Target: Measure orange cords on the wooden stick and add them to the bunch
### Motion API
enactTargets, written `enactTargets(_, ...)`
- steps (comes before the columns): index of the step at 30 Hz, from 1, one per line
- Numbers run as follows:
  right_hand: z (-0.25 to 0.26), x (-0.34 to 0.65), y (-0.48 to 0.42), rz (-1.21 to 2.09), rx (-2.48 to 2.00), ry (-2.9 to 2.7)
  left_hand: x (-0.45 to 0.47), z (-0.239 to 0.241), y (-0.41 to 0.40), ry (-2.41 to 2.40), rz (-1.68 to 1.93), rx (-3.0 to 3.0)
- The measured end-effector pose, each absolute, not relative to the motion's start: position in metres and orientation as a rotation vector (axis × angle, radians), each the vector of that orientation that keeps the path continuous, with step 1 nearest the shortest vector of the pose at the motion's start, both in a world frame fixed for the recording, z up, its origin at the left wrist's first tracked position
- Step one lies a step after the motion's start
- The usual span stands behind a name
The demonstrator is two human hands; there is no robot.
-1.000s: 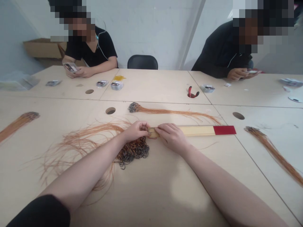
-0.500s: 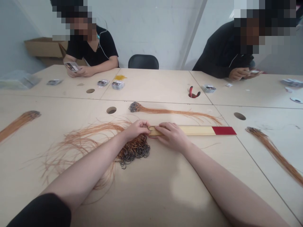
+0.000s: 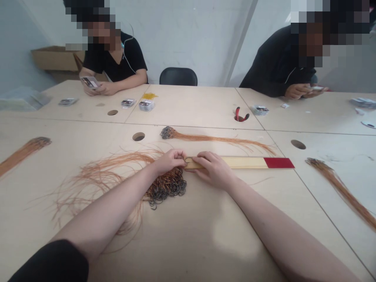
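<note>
One strip end (image 3: 190, 163) between both hands (image 3: 170, 161) (image 3: 214, 168)

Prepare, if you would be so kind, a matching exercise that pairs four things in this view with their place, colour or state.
Things
1. Long strip
2. Hook pile nearest the hands
3. Chair
4. Two curved handles

Descriptions
A. black, beyond the far edge of the table
B. held by the right hand, its far end red
C. red and black, poking up from a table hole
D. dark, with tangled orange strands

Pairs: 1-B, 2-D, 3-A, 4-C
</note>
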State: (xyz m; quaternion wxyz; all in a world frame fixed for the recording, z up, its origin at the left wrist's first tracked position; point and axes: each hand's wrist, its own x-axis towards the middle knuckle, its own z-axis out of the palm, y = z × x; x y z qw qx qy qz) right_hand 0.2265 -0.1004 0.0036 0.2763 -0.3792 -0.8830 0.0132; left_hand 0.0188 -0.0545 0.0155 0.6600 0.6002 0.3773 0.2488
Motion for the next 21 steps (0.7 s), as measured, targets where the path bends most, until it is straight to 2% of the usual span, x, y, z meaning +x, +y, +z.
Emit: enactTargets(21, 0.0033, 0.226, -0.1031, 0.184, -1.039, -2.314, 0.017, 0.0144, -0.0539, 0.893, 0.514, 1.488)
